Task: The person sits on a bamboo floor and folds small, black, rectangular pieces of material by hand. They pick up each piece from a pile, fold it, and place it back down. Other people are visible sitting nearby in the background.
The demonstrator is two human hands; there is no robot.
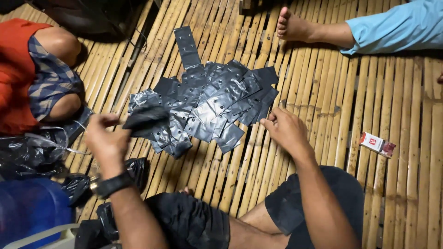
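— What does the left hand (105, 138) have in it?

— A small black plastic bag with punched holes (145, 118), pinched between thumb and fingers and lifted off the floor. The hand is blurred, so how the fingers lie on it is not clear. There is a black wristwatch (112, 184) on that arm.

— And what sits by that grip?

— Just past the held bag, touching or nearly so, lies a heap of the same flat black perforated plastic bags (207, 103) fanned out over the split-bamboo slat floor (323, 92). One longer strip sticks out from the far side of the heap.

— The right hand (286, 131)?

— It rests on the floor at the opposite edge of the heap from the grip, fingers curled, fingertips at the rim of the nearest bags. I cannot tell whether it has hold of one.

— Anything else around?

— On the watch side of the grip, crumpled black plastic sheeting (27, 154) and a blue plastic container (32, 210). Beyond that, a seated person in an orange top and blue checked shorts (46, 78). Well beyond the right hand, a small red and white carton (377, 144) lies on the slats, and across the heap is another person's bare foot (295, 27) with a light blue trouser leg (397, 30).
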